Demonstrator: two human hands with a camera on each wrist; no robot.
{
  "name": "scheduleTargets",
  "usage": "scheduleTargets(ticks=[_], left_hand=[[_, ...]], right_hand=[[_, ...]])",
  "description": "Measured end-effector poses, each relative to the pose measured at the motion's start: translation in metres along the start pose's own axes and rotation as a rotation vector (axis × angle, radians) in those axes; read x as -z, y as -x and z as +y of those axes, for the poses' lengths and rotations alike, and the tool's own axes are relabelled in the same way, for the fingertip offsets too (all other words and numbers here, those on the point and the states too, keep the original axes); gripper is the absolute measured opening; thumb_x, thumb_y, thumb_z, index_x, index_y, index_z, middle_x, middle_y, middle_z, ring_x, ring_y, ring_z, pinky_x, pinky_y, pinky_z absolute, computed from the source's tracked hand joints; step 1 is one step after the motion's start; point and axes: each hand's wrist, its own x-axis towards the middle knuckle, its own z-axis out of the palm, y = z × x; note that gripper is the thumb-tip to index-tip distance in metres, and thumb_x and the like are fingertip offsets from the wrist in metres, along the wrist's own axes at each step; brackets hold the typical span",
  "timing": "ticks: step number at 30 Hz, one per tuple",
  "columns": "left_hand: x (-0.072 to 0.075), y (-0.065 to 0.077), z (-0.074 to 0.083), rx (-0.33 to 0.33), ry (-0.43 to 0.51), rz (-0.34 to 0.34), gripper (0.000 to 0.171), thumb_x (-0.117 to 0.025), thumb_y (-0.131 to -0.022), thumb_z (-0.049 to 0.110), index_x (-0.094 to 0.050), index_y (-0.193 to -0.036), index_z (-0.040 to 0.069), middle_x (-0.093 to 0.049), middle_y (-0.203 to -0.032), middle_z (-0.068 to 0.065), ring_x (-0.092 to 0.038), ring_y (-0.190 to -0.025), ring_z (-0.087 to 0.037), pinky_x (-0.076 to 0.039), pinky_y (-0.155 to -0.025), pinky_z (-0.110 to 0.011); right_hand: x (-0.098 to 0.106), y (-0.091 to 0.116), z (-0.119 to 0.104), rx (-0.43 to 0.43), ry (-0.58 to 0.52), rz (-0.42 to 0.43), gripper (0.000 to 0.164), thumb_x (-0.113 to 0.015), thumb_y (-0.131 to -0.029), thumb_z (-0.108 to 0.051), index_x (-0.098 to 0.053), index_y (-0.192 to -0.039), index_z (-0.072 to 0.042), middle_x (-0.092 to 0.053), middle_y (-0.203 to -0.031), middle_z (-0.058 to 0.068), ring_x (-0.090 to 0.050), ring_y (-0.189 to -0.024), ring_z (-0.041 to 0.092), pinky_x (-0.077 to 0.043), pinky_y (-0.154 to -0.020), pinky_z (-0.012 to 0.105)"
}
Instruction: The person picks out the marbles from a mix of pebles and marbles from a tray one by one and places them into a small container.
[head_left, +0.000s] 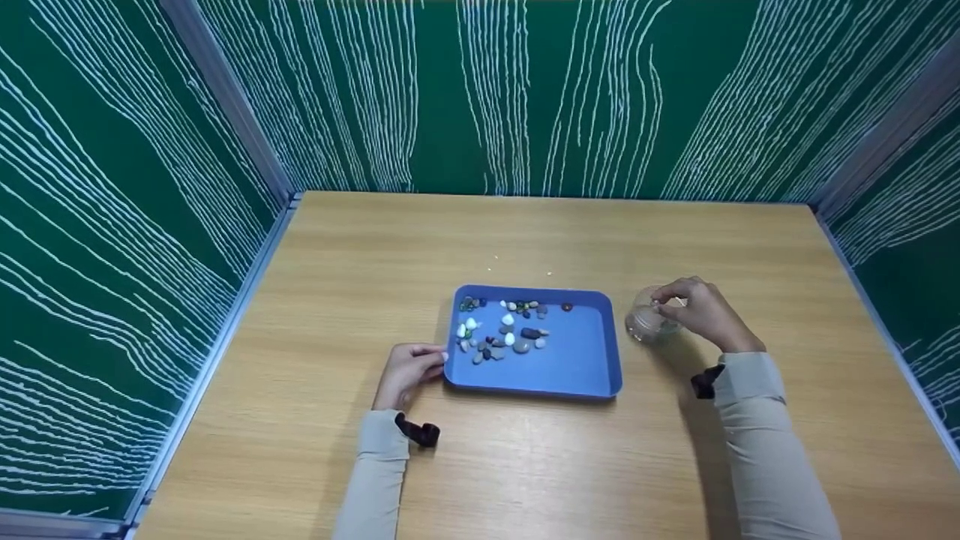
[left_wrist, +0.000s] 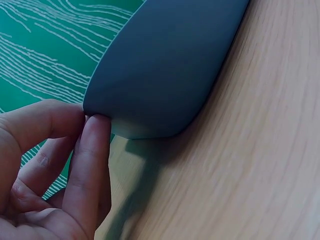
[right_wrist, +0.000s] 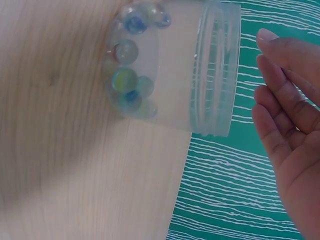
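At its left side, a blue tray point(head_left: 574, 352) has my left hand point(head_left: 409, 371) on its rim. In the left wrist view the thumb and a finger pinch the tray's rim point(left_wrist: 165, 70) near a corner. Inside lie small pebbles point(head_left: 521, 346), white stones point(head_left: 508, 319), dark stones and some glassy green pieces point(head_left: 469, 304). My right hand point(head_left: 701, 311) is over the mouth of a clear jar point(head_left: 646, 326). The right wrist view has the hand just outside that mouth, fingers loosely bent, with nothing visible between them. Several glass marbles point(right_wrist: 125, 80) lie at the jar's bottom.
Both things stand on a wooden table point(head_left: 525, 457). A single reddish-brown piece point(head_left: 567, 307) lies apart near the tray's far right corner. Tiny pale specks point(head_left: 549, 273) dot the wood behind the tray. Green panels point(head_left: 562, 97) with white lines enclose the table.
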Motion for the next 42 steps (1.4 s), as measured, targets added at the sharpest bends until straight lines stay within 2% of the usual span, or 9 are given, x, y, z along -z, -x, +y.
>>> scheduleTargets(ticks=[5, 12, 19, 25, 35, 42], left_hand=[[-0.0007, 0.0009, -0.0001, -0.017, 0.002, 0.0, 0.024, -0.065, -0.082, -0.008, -0.066, -0.106, -0.013, -0.071, -0.1, -0.019, -0.068, -0.081, -0.016, -0.061, -0.078, -0.027], [-0.001, 0.0011, 0.0014, -0.017, -0.012, -0.002, 0.024, -0.066, -0.082, -0.008, -0.067, -0.106, -0.013, -0.071, -0.1, -0.018, -0.069, -0.08, -0.016, -0.061, -0.077, -0.027], [-0.0009, 0.0056, 0.0063, -0.011, -0.022, -0.019, 0.026, -0.066, -0.083, -0.006, -0.066, -0.108, -0.013, -0.068, -0.109, -0.024, -0.069, -0.086, -0.019, -0.061, -0.082, -0.03], [-0.0002, 0.0022, 0.0023, -0.007, -0.009, -0.01, 0.024, -0.067, -0.082, -0.007, -0.067, -0.106, -0.011, -0.07, -0.105, -0.02, -0.069, -0.084, -0.017, -0.061, -0.08, -0.029], [-0.0021, 0.0015, 0.0006, -0.03, 0.013, -0.011, 0.024, -0.065, -0.083, -0.008, -0.066, -0.106, -0.014, -0.071, -0.101, -0.021, -0.069, -0.082, -0.017, -0.061, -0.078, -0.027], [-0.0014, 0.0, -0.0014, -0.029, 0.015, -0.006, 0.024, -0.065, -0.082, -0.009, -0.066, -0.105, -0.015, -0.072, -0.092, -0.015, -0.068, -0.076, -0.014, -0.061, -0.072, -0.025]], right_hand=[[0.0007, 0.003, 0.0033, -0.005, -0.01, -0.008, 0.02, -0.063, -0.089, -0.004, -0.068, -0.108, 0.003, -0.064, -0.109, 0.021, -0.05, -0.11, 0.035, -0.046, -0.093, 0.052], [-0.0003, 0.0041, 0.0077, 0.034, 0.006, 0.003, 0.019, -0.063, -0.089, -0.004, -0.068, -0.107, 0.003, -0.066, -0.105, 0.02, -0.051, -0.106, 0.034, -0.046, -0.09, 0.051], [-0.0031, 0.0052, 0.0099, -0.026, 0.002, -0.027, 0.02, -0.063, -0.09, -0.005, -0.068, -0.109, 0.002, -0.064, -0.109, 0.021, -0.05, -0.109, 0.036, -0.046, -0.093, 0.056], [-0.0006, 0.007, 0.0073, -0.067, -0.019, -0.034, 0.023, -0.06, -0.092, -0.007, -0.066, -0.113, 0.003, -0.06, -0.117, 0.023, -0.047, -0.116, 0.038, -0.043, -0.1, 0.06], [-0.0021, 0.0066, 0.0069, -0.009, -0.009, 0.013, 0.021, -0.061, -0.092, -0.005, -0.068, -0.109, 0.004, -0.063, -0.112, 0.024, -0.051, -0.11, 0.037, -0.046, -0.094, 0.057], [-0.0048, 0.003, 0.0028, 0.013, -0.013, 0.021, 0.022, -0.061, -0.091, -0.005, -0.067, -0.11, 0.005, -0.063, -0.112, 0.024, -0.052, -0.109, 0.037, -0.049, -0.092, 0.054]])
